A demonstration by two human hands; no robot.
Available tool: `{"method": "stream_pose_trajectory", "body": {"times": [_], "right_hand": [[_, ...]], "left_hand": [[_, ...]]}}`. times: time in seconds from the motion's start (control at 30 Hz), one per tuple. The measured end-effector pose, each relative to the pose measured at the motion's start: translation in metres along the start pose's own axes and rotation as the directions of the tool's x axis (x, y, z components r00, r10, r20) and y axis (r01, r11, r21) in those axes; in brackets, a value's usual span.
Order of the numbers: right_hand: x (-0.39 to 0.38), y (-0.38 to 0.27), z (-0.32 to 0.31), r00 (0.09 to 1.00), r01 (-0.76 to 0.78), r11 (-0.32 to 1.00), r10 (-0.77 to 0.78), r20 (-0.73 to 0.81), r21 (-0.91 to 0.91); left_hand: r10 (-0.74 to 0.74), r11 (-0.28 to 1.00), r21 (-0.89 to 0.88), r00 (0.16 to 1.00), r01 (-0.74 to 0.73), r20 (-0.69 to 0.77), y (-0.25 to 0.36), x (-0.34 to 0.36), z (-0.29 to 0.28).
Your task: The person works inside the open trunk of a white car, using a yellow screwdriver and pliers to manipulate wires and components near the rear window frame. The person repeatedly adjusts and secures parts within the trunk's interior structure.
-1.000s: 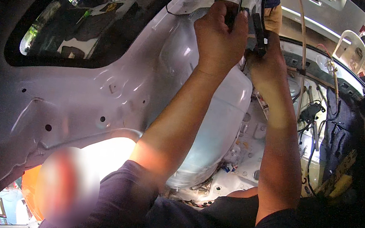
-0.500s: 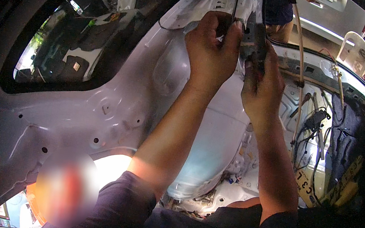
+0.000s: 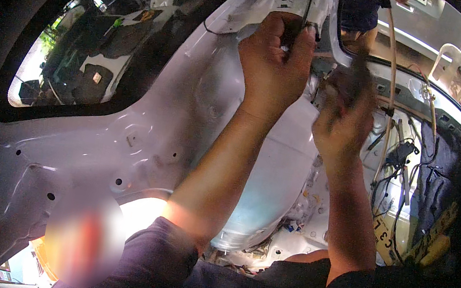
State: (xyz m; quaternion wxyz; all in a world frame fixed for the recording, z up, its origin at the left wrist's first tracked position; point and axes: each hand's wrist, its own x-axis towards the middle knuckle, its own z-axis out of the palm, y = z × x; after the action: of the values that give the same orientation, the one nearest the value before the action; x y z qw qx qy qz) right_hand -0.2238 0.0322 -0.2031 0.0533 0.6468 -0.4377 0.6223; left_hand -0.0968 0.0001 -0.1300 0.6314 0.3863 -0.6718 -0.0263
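My left hand (image 3: 274,66) is raised near the top of the pale inner body panel (image 3: 277,158) of a vehicle. Its thumb and fingers are pinched around a thin dark cable (image 3: 310,2) that runs down from above. A small dark piece shows by the thumb tip. To its right, my right hand (image 3: 343,123) is closed around a dark, elongated thing (image 3: 360,68). Motion smears that thing and the fingertips, so its kind cannot be made out. The two hands are apart.
A side window (image 3: 119,46) fills the upper left. A tan hose (image 3: 393,55) hangs at the right, with dark wiring (image 3: 402,154) behind it. Beyond the opening are a person (image 3: 358,10), a white plastic chair (image 3: 454,62) and a silver vehicle (image 3: 426,30).
My right hand has moved right, away from my left hand, with the dark thing in it. My left hand keeps its pinch. The view has shifted slightly.
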Motion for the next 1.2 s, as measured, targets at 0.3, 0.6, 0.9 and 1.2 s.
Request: {"method": "stream_pose_trajectory", "body": {"times": [0.3, 0.6, 0.9, 1.2], "right_hand": [[0.002, -0.004, 0.001, 0.979, -0.101, 0.994, 0.105, 0.175, -0.027], [0.009, -0.013, -0.001, 0.995, -0.085, 0.993, 0.081, 0.053, 0.078], [0.009, -0.022, -0.004, 0.994, -0.112, 0.991, 0.111, 0.014, 0.069], [0.012, -0.02, -0.004, 0.976, -0.151, 0.985, 0.162, 0.145, -0.083]], "left_hand": [[0.049, 0.998, -0.046, 0.999, -0.05, -0.025, -0.002, 0.0, 0.002], [-0.005, 1.0, 0.003, 1.0, 0.005, -0.003, -0.001, 0.001, 0.001], [0.018, 1.0, -0.025, 0.999, -0.019, -0.032, -0.001, 0.001, 0.001], [-0.011, 0.996, -0.087, 1.0, 0.01, -0.008, -0.006, 0.001, 0.002]]}}
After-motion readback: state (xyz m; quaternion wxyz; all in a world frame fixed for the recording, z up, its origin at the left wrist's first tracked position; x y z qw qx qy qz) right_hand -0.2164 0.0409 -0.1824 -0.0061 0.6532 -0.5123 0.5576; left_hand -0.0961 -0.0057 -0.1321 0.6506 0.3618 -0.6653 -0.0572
